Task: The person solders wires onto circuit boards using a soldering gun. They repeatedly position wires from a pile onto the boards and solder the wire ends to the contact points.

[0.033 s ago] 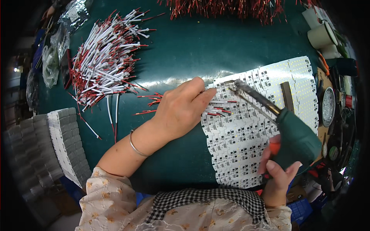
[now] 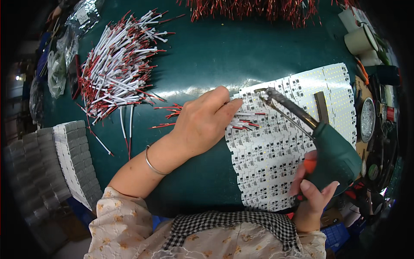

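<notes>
My left hand (image 2: 202,118) is closed around a small bunch of red-and-white wires (image 2: 246,125). Their stripped ends stick out on both sides of the fist, over the left edge of a white sheet of circuit boards (image 2: 263,168). In my right hand (image 2: 314,194) is a green soldering gun (image 2: 338,153) with an orange-red trigger. Its dark barrel points up and left, and the tip is over the upper left part of the sheet, just right of my left fingertips. Whether the tip touches a board I cannot tell. The fingertips of my left hand are partly hidden.
A large pile of white-sleeved red wires (image 2: 123,64) lies at the far left. Stacked white boards (image 2: 73,159) stand at the near left. A brown bar (image 2: 321,108) rests on the sheet. Spools (image 2: 361,39) and a round dish (image 2: 367,118) line the right side. Red wires (image 2: 254,9) heap at the back.
The soldering gun has shifted slightly to the right, and its tip has drawn a little away from my left fingertips. My left hand and the wires have stayed put.
</notes>
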`<control>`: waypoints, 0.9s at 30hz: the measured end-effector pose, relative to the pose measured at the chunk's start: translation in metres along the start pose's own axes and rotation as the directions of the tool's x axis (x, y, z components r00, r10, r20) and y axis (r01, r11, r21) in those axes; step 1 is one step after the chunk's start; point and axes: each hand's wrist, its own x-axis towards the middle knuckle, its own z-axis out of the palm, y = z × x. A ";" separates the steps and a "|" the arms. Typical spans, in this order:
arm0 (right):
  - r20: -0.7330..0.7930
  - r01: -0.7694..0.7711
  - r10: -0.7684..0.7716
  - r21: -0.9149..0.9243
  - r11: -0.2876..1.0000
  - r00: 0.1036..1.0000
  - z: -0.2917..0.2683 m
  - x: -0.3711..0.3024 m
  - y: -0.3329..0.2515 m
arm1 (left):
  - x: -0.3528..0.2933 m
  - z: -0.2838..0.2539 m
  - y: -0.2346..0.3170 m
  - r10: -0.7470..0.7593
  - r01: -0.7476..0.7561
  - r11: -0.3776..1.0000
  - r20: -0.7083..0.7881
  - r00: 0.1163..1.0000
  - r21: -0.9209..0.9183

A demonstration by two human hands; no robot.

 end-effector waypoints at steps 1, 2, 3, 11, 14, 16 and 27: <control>0.000 0.000 0.000 0.001 1.000 1.000 0.000 0.000 -0.001 | 0.000 0.000 0.000 0.001 -0.001 1.000 0.000 1.000 0.001; 0.015 0.012 -0.012 -0.003 1.000 1.000 -0.001 0.000 -0.003 | 0.000 0.000 0.000 0.002 -0.002 1.000 0.000 1.000 0.002; 0.029 0.024 -0.024 -0.008 1.000 0.999 -0.002 -0.001 -0.004 | 0.000 0.000 0.000 0.003 -0.003 1.000 0.001 1.000 0.001; 0.031 0.027 -0.027 -0.021 0.999 0.999 -0.014 -0.013 0.000 | 0.002 -0.003 -0.013 0.045 -0.042 0.995 0.035 0.998 -0.086; 0.135 -0.057 0.056 0.006 0.998 0.989 -0.025 -0.017 0.002 | 0.008 -0.007 -0.015 0.096 -0.084 0.987 0.079 0.992 -0.134; 0.207 -0.123 0.114 0.030 0.992 0.972 -0.028 -0.019 0.003 | 0.006 -0.006 -0.017 0.112 -0.103 0.988 0.080 0.990 -0.118; 0.242 0.006 0.014 -0.082 0.997 0.970 -0.022 -0.014 0.021 | 0.005 -0.008 -0.012 0.150 -0.152 0.988 0.081 0.985 0.024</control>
